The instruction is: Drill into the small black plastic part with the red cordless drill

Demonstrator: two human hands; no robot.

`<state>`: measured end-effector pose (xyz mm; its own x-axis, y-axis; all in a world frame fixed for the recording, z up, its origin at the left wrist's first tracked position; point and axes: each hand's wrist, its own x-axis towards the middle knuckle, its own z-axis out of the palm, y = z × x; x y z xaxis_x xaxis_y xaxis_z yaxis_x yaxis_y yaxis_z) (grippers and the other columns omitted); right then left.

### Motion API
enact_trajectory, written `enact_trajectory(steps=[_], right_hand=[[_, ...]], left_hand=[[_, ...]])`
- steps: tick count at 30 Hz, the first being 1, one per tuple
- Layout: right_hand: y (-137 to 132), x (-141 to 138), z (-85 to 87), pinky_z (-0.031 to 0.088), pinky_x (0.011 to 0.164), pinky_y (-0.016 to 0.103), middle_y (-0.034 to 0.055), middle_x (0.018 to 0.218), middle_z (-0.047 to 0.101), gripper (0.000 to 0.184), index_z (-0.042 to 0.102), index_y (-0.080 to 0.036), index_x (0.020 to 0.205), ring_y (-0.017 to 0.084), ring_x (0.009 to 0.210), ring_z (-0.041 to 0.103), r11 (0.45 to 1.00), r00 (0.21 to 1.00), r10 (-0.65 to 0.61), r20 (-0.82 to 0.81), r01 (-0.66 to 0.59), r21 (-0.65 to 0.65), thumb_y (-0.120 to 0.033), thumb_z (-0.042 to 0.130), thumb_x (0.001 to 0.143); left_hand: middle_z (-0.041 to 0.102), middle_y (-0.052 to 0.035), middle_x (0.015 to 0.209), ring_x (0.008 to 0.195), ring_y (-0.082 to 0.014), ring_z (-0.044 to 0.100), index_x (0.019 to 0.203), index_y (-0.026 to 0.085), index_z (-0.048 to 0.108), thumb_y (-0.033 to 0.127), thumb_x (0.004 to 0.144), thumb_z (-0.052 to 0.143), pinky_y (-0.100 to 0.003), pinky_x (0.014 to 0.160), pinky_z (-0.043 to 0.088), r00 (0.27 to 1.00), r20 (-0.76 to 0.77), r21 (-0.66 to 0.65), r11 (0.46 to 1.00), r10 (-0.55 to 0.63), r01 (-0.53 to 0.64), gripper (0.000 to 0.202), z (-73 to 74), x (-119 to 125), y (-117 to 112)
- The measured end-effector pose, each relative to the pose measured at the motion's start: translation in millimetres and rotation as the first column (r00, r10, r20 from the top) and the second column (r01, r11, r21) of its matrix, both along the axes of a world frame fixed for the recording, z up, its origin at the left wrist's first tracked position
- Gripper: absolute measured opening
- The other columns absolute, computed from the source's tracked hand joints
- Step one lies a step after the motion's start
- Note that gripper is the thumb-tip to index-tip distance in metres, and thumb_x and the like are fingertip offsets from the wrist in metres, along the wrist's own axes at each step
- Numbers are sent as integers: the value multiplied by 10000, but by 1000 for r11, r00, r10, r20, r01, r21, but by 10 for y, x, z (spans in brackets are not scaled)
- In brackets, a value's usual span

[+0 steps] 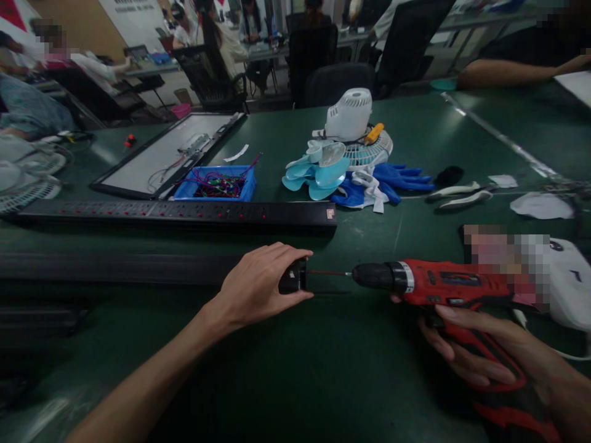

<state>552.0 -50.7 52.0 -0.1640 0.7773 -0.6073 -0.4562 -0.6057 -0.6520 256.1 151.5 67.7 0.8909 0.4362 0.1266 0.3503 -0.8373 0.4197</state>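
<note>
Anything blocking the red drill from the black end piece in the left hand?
Nothing visible blocks the red drill: only its thin bit spans the gap to the black end piece, which the left hand grips.

This looks like a shared electrical workshop — a red power drill (455,280) above a green worktop (360,369) that bears pliers (466,200), fan parts (349,117) and a blue bin (250,184) of wires (219,183), with people (231,46) seated in office chairs (314,61) at other worktops (489,16) beyond.
</note>
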Motion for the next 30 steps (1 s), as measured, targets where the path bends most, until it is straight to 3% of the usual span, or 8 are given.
enact_trajectory(steps=[3,8,11,15,24,30], right_hand=[[24,-18,34,420,361,131,-10,495,626,398,781,-146,705,-10,296,245,999,999,-49,23,49,3,-526,784,823],[25,13,-14,437,370,130,-20,487,612,415,791,-141,692,-7,298,306,998,998,25,-60,-22,61,-518,751,862],[-5,55,-82,457,372,146,38,665,739,300,828,-165,929,-6,305,356,998,993,-15,-113,23,66,-448,732,898],[-38,93,-137,488,385,165,59,711,767,344,774,-219,1225,12,310,407,996,992,-57,-114,63,56,-401,678,949],[18,-11,-62,479,370,140,42,644,754,287,820,-251,1137,-9,290,353,996,991,-56,-121,65,65,-398,727,909],[24,-24,-39,455,358,127,48,649,753,286,832,-220,1080,-4,293,398,997,993,-65,-98,68,23,-402,778,867]], left_hand=[[666,-72,1324,1178,-255,640,1409,213,531,427,894,772,-433,1010,537,1000,-7,-2,1000,7,-7,607,2,7,-4],[668,-66,1321,1170,-253,642,1409,222,530,414,889,774,-433,1005,539,1000,-15,-2,1000,15,-15,605,-1,12,0],[669,-60,1316,1170,-252,642,1410,229,531,411,888,774,-431,1004,539,1000,-18,3,1000,16,-16,603,-3,10,-3],[667,-63,1321,1180,-254,640,1412,230,532,406,894,765,-424,1011,535,1000,-16,3,1000,13,-13,594,8,4,-13],[672,-63,1290,1155,-245,641,1375,214,549,395,886,751,-417,1013,531,1000,-18,-15,1000,19,-19,559,29,15,-12],[665,-59,1273,1149,-244,633,1344,211,547,387,867,755,-414,992,533,999,-34,-29,999,26,-27,550,50,18,-22]])
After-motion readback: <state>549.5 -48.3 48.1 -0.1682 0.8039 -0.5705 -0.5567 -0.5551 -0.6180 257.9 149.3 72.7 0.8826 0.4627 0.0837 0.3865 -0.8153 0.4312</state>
